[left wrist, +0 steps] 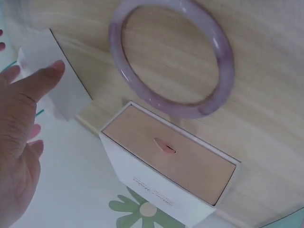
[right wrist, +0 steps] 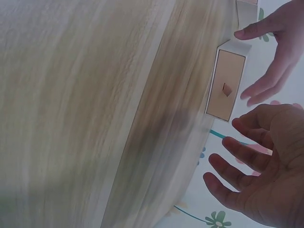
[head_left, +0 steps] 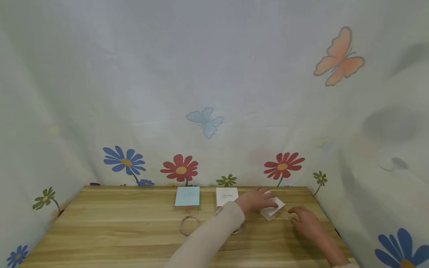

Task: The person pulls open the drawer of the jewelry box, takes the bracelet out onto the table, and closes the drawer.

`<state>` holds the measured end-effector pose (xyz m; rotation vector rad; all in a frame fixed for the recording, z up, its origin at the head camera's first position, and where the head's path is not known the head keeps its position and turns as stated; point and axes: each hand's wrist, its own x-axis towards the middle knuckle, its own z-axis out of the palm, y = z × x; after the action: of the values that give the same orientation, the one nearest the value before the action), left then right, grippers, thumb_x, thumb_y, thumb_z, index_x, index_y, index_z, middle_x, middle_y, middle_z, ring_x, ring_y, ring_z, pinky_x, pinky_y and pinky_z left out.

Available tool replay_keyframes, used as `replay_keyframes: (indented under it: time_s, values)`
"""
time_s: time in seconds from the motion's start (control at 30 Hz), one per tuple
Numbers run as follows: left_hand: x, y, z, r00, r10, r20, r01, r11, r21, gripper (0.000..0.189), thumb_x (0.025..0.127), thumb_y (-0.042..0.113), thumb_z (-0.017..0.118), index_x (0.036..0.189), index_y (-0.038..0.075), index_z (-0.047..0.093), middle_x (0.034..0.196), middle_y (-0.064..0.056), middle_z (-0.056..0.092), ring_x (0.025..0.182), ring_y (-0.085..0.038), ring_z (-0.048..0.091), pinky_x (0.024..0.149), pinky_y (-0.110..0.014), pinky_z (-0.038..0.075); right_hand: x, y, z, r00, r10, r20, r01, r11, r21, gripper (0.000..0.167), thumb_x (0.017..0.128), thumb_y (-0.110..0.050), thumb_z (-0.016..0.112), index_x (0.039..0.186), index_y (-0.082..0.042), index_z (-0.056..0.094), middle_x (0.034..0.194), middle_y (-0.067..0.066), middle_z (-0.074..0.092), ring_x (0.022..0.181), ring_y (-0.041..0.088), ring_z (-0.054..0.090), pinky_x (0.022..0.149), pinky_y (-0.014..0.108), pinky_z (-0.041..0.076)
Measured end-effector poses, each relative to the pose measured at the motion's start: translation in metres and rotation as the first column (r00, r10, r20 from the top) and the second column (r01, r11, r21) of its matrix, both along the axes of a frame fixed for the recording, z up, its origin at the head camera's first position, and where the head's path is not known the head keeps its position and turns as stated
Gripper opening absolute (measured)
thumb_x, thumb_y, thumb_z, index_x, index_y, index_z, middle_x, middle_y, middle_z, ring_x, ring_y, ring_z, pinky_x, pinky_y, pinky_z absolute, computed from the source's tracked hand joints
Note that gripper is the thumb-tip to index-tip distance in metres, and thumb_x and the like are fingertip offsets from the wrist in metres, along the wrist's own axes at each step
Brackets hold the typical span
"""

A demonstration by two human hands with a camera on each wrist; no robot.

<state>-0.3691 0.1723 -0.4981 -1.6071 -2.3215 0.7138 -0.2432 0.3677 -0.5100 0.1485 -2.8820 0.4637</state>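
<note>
My left hand reaches across to the right-hand white box, its extended fingers over the box top. In the left wrist view the thumb overlaps the box's white side. That box sits at an angle, and its tan end with a small pull tab shows in the right wrist view. Just right of it, my right hand hovers with loosely bent, spread fingers and nothing in them. A middle white box stands left of my left hand, with a glossy mauve bangle lying before it, mostly hidden by my sleeve in the head view.
A light blue box stands at the table's back edge, left of the middle box. In front of it lies another bangle. The wood-grain table meets a pale curtain printed with flowers and butterflies at the back and sides.
</note>
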Motion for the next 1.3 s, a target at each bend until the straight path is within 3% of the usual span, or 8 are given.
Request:
replay_keyframes:
  time_s: [0.23,0.33,0.43,0.53,0.73,0.93,1.17,1.3]
  values:
    - [-0.005,0.003,-0.003,0.998,-0.065,0.023,0.066,0.997,-0.040,0.059,0.105,0.038,0.055,0.156,0.051,0.028,0.162,0.017,0.030,0.152,-0.013,0.026,0.120,-0.031,0.027,0.000,0.003,0.005,0.998,-0.019,0.054,0.019,1.000,-0.011,0.018,0.089,-0.002,0.069,0.106,0.000,0.071,0.108,0.022,0.066,0.105,0.042,0.065,0.088,0.056,0.052]
    - [-0.007,0.004,-0.004,0.989,-0.083,0.124,0.085,0.996,-0.011,0.057,0.104,0.038,0.057,0.156,0.045,0.034,0.160,0.014,0.037,0.148,-0.009,0.033,0.117,-0.025,0.030,0.001,0.003,0.006,0.997,-0.029,0.067,0.030,0.999,-0.016,0.018,0.089,-0.002,0.068,0.107,0.001,0.071,0.109,0.022,0.066,0.105,0.042,0.065,0.088,0.056,0.052]
    - [-0.010,0.004,-0.006,0.967,-0.090,0.238,0.085,0.996,0.033,0.057,0.102,0.035,0.061,0.155,0.040,0.039,0.157,0.011,0.042,0.143,-0.006,0.039,0.113,-0.019,0.032,0.002,0.002,0.006,0.996,-0.037,0.081,0.038,0.999,-0.020,0.019,0.090,-0.003,0.069,0.108,0.000,0.070,0.109,0.021,0.066,0.105,0.041,0.065,0.088,0.055,0.052]
    - [-0.010,0.004,-0.008,0.957,-0.085,0.277,0.069,0.995,0.067,0.056,0.101,0.037,0.062,0.153,0.039,0.043,0.155,0.009,0.045,0.138,-0.006,0.046,0.110,-0.019,0.036,0.003,0.002,0.005,0.995,-0.036,0.092,0.038,0.999,-0.027,0.018,0.091,-0.003,0.069,0.109,0.001,0.070,0.109,0.021,0.066,0.105,0.041,0.064,0.089,0.055,0.052]
    - [0.004,0.004,-0.008,0.975,-0.033,0.220,0.013,0.995,0.094,0.052,0.099,0.042,0.062,0.149,0.041,0.048,0.142,0.010,0.053,0.118,-0.007,0.058,0.097,-0.018,0.046,0.003,0.002,0.000,0.995,-0.041,0.090,0.044,0.999,-0.029,0.017,0.091,-0.004,0.070,0.108,-0.001,0.071,0.111,0.021,0.066,0.108,0.043,0.064,0.091,0.057,0.051]
    - [0.024,0.007,-0.015,0.988,0.105,0.111,-0.124,0.975,0.185,0.043,0.099,0.052,0.058,0.142,0.048,0.053,0.123,0.014,0.060,0.099,-0.008,0.058,0.079,-0.020,0.051,0.005,0.002,-0.002,0.997,-0.038,0.062,0.039,0.999,-0.023,0.017,0.090,-0.004,0.071,0.107,-0.001,0.071,0.109,0.020,0.066,0.106,0.042,0.065,0.089,0.056,0.052]
    - [0.043,0.011,-0.030,0.967,0.254,-0.021,-0.237,0.926,0.293,0.031,0.101,0.055,0.053,0.124,0.038,0.064,0.107,0.009,0.063,0.089,-0.013,0.058,0.076,-0.025,0.052,0.001,-0.005,-0.001,0.993,-0.046,0.106,0.049,0.998,-0.027,0.018,0.091,-0.004,0.071,0.108,-0.001,0.071,0.111,0.020,0.066,0.108,0.041,0.064,0.092,0.057,0.051]
    - [0.045,0.013,-0.026,0.938,0.347,0.010,-0.334,0.892,0.304,0.031,0.102,0.056,0.052,0.123,0.038,0.065,0.107,0.007,0.064,0.093,-0.016,0.059,0.081,-0.030,0.051,-0.001,-0.011,-0.001,0.990,-0.055,0.132,0.060,0.998,-0.029,0.017,0.092,-0.005,0.071,0.108,-0.002,0.071,0.112,0.020,0.066,0.109,0.039,0.064,0.093,0.057,0.051]
